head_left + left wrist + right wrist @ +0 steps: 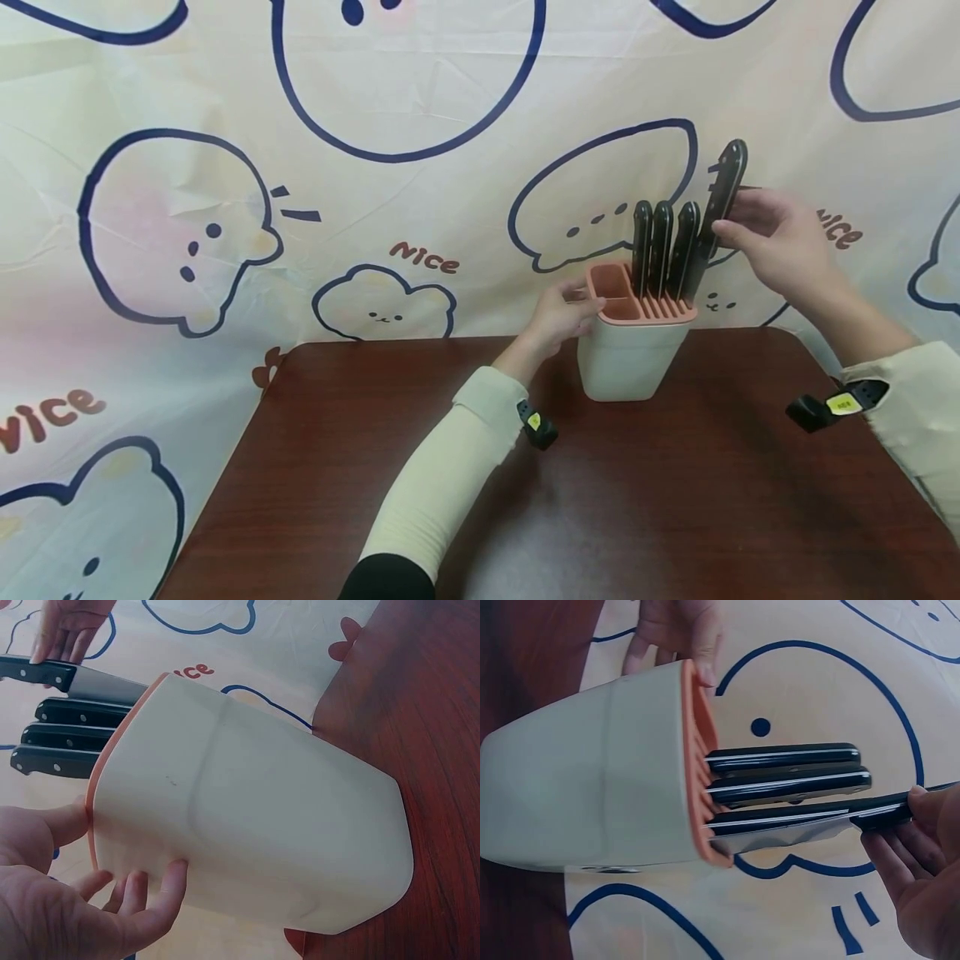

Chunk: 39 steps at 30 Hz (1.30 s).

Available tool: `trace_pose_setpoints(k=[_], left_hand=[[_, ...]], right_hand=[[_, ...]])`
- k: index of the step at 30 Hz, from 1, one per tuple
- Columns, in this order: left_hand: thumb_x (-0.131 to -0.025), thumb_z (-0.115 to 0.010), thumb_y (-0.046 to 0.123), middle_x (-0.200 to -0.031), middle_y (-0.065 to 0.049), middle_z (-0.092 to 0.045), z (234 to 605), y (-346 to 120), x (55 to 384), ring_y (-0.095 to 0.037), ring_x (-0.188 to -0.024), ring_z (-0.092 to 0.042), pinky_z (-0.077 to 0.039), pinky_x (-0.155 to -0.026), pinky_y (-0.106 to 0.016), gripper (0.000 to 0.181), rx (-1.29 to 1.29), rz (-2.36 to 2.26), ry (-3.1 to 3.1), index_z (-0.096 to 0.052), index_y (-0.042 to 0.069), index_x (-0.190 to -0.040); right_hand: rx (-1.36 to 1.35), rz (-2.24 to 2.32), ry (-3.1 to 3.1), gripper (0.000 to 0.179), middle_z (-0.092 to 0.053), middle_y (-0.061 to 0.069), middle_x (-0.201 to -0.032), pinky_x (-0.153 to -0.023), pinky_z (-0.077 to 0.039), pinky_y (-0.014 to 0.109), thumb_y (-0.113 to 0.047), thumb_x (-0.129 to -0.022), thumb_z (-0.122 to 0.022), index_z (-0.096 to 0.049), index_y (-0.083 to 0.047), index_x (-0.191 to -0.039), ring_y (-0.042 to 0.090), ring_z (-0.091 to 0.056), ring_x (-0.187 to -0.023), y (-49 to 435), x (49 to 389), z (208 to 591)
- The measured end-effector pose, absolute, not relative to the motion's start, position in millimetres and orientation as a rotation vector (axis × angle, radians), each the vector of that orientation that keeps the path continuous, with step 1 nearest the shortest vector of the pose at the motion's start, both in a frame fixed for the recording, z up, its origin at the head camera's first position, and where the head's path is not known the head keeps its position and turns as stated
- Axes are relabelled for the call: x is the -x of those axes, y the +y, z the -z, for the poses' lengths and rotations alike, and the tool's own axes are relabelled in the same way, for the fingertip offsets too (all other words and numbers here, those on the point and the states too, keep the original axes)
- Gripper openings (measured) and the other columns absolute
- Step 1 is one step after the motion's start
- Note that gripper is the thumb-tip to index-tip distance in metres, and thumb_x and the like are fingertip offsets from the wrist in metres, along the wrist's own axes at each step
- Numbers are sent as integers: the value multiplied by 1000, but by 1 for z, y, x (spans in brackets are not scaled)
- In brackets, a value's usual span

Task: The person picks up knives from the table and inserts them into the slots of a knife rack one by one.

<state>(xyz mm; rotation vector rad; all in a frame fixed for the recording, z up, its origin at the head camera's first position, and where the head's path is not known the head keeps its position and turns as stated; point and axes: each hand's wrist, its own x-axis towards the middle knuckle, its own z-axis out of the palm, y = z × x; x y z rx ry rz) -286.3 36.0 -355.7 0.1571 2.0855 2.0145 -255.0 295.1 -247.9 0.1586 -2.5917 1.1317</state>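
Observation:
A cream knife holder with an orange slotted top stands upright near the table's back edge. My left hand grips its left side, thumb at the rim and fingers against the wall. Between thumb and fingers, my right hand pinches the black handle of a knife. Part of this knife's blade shows above the slots; its lower end is hidden inside the holder. Several other black-handled knives stand in the slots beside it, their blades out of sight.
The dark brown wooden table extends in front of the holder. Behind it hangs a pale cloth printed with blue-outlined cartoon figures. A camera is strapped to the left wrist and another camera to the right.

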Motion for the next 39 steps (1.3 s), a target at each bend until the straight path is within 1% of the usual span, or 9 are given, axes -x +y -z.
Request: trace_pose_setpoints(k=[2,7,9,17,18,24,30,35,39], left_hand=[[-95,-75,22,-132,-5,-63,355,36,286,-23,-114,-66,-58,-92,-38,56,-151,-2014,2087,-54,16,-147],[-94,-76,23,-132,-5,-63,355,36,286,-24,-115,-66,-58,-91,-39,56,-142,-2010,2097,-55,16,-146],[-94,-76,24,-133,-5,-63,355,37,286,-24,-115,-66,-58,-91,-39,56,-140,-2007,2102,-55,16,-146],[-95,-75,23,-135,-6,-62,354,37,286,-25,-117,-65,-58,-91,-38,56,-140,-2001,2104,-55,16,-146],[-95,-75,23,-135,-6,-62,353,37,286,-25,-117,-65,-58,-91,-39,56,-141,-1999,2103,-55,16,-146],[-96,-73,18,-137,-13,-60,352,37,288,-29,-120,-64,-57,-92,-44,53,-178,-2010,2071,-54,9,-145],[-96,-73,18,-137,-14,-59,353,37,288,-29,-121,-64,-57,-92,-44,53,-179,-2005,2074,-54,8,-145],[-96,-74,20,-137,-11,-60,354,36,288,-27,-119,-64,-58,-91,-41,54,-168,-2004,2084,-54,10,-145],[-96,-74,21,-137,-10,-60,354,36,288,-26,-119,-64,-58,-91,-40,55,-169,-1994,2087,-53,11,-146]], right_hand=[[-153,-1117,-2606,59,-54,24,-144,-109,-41,52,-38,-104,-58,-46,-6,-152,35,-54,-132,295,255,252],[-159,-1097,-2607,56,-59,23,-138,-98,-46,34,-37,-103,-60,-50,-7,-149,25,-60,-123,296,255,261],[-155,-1088,-2605,54,-60,22,-135,-93,-46,30,-38,-102,-61,-53,-7,-146,24,-61,-122,296,256,264],[-185,-1109,-2603,52,-61,25,-132,-93,-51,26,-31,-103,-61,-51,-3,-145,34,-61,-122,298,253,277],[-191,-1107,-2606,52,-61,26,-131,-94,-51,27,-31,-103,-61,-51,-3,-145,35,-60,-122,298,253,278],[-198,-1118,-2641,55,-59,27,-133,-101,-45,60,-33,-104,-59,-48,-2,-148,44,-55,-127,301,252,288],[-189,-1112,-2663,56,-60,26,-132,-97,-46,57,-35,-103,-59,-48,-2,-146,43,-54,-128,302,249,294],[-234,-1138,-2683,54,-58,28,-132,-101,-42,68,-34,-104,-59,-49,-1,-145,47,-51,-130,303,250,303],[-240,-1135,-2675,54,-59,30,-131,-102,-40,70,-32,-104,-59,-49,0,-145,49,-52,-129,304,252,311]])
